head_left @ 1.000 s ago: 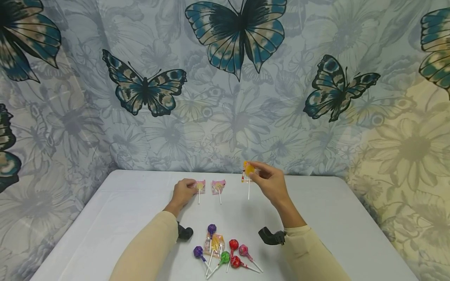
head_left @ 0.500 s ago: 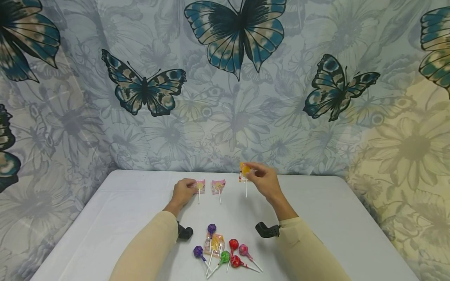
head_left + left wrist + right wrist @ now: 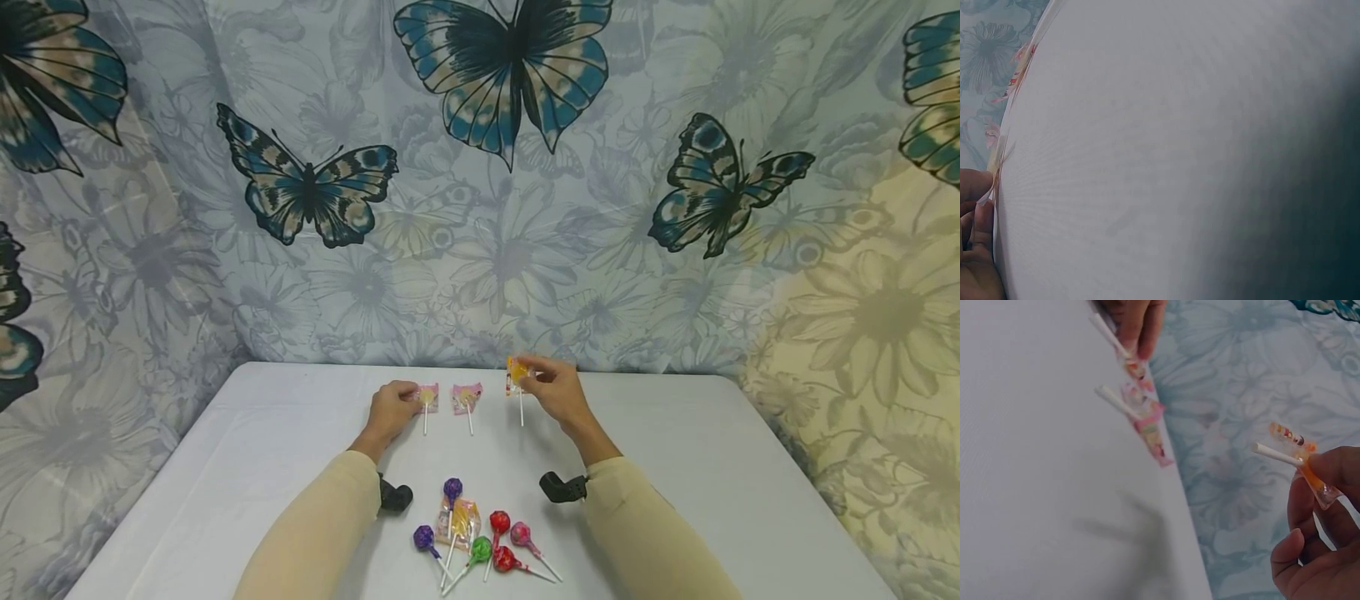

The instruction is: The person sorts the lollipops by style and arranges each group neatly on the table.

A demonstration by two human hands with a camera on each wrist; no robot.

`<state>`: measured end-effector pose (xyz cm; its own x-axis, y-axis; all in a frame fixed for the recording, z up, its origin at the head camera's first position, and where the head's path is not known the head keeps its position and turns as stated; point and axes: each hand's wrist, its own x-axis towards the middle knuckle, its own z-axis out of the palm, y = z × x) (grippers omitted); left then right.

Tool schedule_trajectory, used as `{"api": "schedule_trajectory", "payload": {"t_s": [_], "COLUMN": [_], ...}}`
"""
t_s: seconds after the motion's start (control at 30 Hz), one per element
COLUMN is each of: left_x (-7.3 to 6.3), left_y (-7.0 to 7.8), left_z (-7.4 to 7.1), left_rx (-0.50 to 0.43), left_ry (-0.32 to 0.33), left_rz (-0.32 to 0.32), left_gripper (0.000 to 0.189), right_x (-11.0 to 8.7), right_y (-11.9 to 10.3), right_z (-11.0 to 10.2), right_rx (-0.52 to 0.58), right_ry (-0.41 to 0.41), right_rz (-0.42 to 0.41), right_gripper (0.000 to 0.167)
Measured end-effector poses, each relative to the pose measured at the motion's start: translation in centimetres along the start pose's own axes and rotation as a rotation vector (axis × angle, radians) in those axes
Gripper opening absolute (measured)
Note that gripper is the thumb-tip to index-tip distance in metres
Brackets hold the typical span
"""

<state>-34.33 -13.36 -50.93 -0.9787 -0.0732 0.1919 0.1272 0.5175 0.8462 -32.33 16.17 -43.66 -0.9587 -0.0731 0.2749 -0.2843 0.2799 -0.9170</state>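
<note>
Between thumb and fingers my right hand (image 3: 558, 390) pinches an orange lollipop (image 3: 1314, 478) in a clear printed wrapper, its white stick pointing down in the head view. It is held above the far part of the white table. My left hand (image 3: 392, 408) pinches the wrapper edge of a pink-wrapped lollipop (image 3: 428, 398) by the far table edge; thumb and fingertip meet at the wrapper in the left wrist view. A second pink-wrapped lollipop (image 3: 467, 398) lies just right of it, stick toward me, between the two hands.
Near me on the white table (image 3: 285, 467) lies a cluster: purple lollipops (image 3: 423, 537), a green lollipop (image 3: 480, 549), red lollipops (image 3: 499, 522), a pink lollipop (image 3: 521, 534) and an orange wrapped lollipop (image 3: 467, 525). A butterfly-print cloth (image 3: 517, 275) hangs behind the table.
My right hand has moved left and slightly down with the orange lollipop, closer to the two pink-wrapped ones. The left hand stays in place.
</note>
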Motion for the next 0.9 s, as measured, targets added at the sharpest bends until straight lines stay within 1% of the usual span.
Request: {"api": "schedule_trajectory", "payload": {"t_s": [0.23,0.37,0.57,0.8,0.9], "left_x": [0.1,0.1,0.2,0.2,0.2], "left_y": [0.0,-0.1,-0.2,-0.2,-0.2], "left_z": [0.1,0.1,0.0,0.0,0.1], "left_rx": [-0.013,-0.012,-0.007,0.000,-0.003], "left_ry": [0.004,0.008,0.006,-0.002,0.000], "left_rz": [0.010,0.013,0.012,0.000,-0.007], "left_gripper": [0.034,0.034,0.033,0.034,0.034], "right_x": [0.4,0.6,0.8,0.9,0.8], "right_y": [1.5,2.2,3.0,4.0,4.1], "right_z": [0.6,0.9,1.3,2.1,2.3], "right_rx": [-0.017,-0.022,-0.034,-0.133,-0.157], "right_ry": [-0.002,-0.008,-0.014,-0.014,-0.007], "right_rz": [0.117,0.141,0.155,0.184,0.200], "right_gripper": [0.034,0.033,0.032,0.031,0.031]}}
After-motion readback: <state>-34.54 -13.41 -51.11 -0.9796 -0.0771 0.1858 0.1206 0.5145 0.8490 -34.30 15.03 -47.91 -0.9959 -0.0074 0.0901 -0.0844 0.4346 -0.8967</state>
